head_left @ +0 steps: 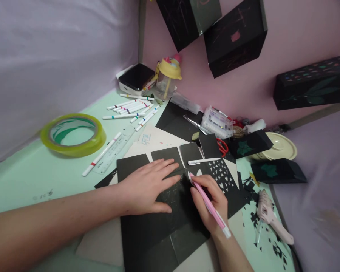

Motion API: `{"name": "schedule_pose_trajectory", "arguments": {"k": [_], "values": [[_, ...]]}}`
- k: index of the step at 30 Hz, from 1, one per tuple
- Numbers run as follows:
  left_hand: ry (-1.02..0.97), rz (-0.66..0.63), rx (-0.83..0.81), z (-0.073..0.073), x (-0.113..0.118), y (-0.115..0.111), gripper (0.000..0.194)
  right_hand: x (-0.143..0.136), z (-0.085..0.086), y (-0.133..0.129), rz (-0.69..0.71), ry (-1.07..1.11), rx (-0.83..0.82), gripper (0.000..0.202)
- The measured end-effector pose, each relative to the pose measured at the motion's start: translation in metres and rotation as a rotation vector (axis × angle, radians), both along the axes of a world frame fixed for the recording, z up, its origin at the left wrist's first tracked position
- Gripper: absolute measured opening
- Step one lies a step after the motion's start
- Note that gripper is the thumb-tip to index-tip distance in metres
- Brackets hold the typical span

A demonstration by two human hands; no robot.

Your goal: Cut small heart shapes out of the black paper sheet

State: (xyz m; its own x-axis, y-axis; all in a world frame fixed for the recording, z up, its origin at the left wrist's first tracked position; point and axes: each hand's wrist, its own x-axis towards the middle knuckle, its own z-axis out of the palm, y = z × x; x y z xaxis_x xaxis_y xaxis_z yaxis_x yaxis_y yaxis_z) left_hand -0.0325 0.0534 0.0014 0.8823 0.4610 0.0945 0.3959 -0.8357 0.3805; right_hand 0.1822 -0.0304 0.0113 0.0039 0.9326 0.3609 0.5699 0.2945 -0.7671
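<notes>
My left hand (147,187) lies flat, fingers spread, pressing on a sheet of black paper (155,230) on the green table. My right hand (211,202) grips a pink craft knife (208,204) like a pen, its tip touching the black paper just right of my left fingertips. Small triangular and leaf-shaped holes show in the black paper (222,175) to the right of the knife tip. A white pen (204,161) lies across the paper above my right hand.
A roll of yellow-green tape (73,135) sits at left, a ruler (113,152) and several white markers (133,109) behind it. A glue gun (272,217) and black paper scraps lie at right. Red scissors (222,146), a yellow-lidded bottle (167,77), black boxes on the pink wall.
</notes>
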Motion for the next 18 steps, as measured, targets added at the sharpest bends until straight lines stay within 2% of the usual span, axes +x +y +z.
{"name": "schedule_pose_trajectory", "arguments": {"k": [8,18], "values": [[-0.051,-0.017,0.006,-0.0019,-0.0005,0.0002,0.071,0.0003,0.0014,-0.0003,0.092,0.002,-0.042,0.026],[-0.03,-0.013,-0.01,-0.0006,-0.0005,0.0007,0.071,-0.0019,0.0044,0.0011,0.085,0.011,-0.086,0.028]]}}
